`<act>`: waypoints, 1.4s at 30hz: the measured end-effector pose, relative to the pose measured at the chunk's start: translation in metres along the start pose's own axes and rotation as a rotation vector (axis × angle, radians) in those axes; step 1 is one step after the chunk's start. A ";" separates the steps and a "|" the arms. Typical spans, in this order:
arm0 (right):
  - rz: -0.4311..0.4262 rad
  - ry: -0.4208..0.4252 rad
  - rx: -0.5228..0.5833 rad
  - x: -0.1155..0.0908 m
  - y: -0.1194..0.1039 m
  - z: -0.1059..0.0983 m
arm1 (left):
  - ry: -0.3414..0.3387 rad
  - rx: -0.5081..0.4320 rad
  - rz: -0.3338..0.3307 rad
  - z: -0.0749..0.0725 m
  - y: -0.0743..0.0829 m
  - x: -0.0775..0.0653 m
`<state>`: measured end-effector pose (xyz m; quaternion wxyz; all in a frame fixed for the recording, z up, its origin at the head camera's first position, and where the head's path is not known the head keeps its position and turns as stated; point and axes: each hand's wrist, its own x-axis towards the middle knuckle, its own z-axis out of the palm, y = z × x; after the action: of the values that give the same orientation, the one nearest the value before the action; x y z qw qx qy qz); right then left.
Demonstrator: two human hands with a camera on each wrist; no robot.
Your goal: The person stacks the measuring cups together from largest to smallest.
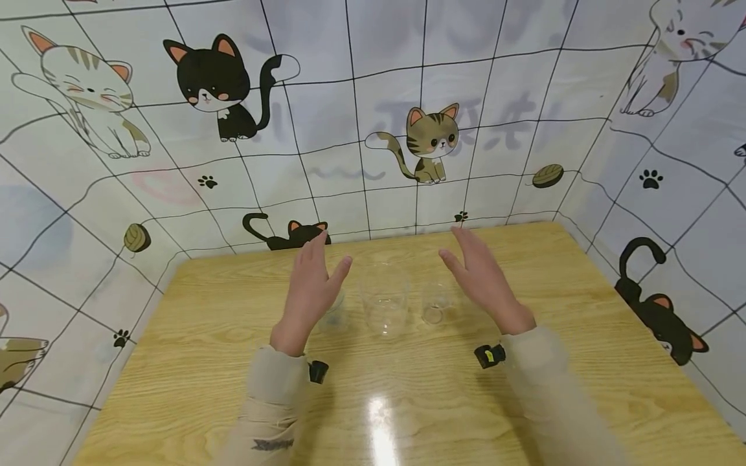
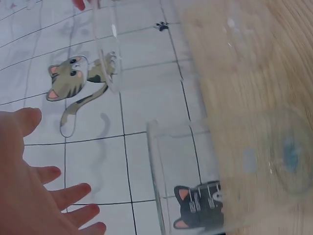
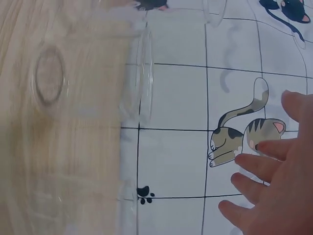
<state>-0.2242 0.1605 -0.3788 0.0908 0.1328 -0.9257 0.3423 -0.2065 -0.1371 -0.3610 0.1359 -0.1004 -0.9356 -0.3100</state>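
My left hand [image 1: 309, 291] is raised at the left of the clear vessels, thumb apart from straight fingers, holding nothing. Partly behind it stands a clear cup [image 1: 333, 317], its base bluish in the left wrist view. A larger clear container [image 1: 386, 310] stands upright between my hands. To its right is another clear cup [image 1: 434, 310], with a round base [image 3: 50, 76] visible in the right wrist view. My right hand [image 1: 482, 281] is held up beside that cup, its fingers extended and nothing in its grasp. Neither hand touches a vessel.
A wood-grain table [image 1: 198, 349] carries the vessels. White cat-printed sheeting [image 1: 326, 123] rises behind it and on both sides. In the right wrist view, another clear object [image 3: 54, 205] shows faintly at lower left; its kind is unclear. Each wrist wears a small black camera [image 1: 489, 355].
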 end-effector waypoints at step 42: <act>-0.040 0.141 0.514 -0.038 -0.056 0.040 | 0.044 -0.653 -0.068 0.057 0.033 -0.038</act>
<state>-0.1736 0.1000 -0.3846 0.1252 0.1456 -0.7971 0.5725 -0.1724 -0.0804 -0.3994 0.1062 -0.1008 -0.7865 -0.6000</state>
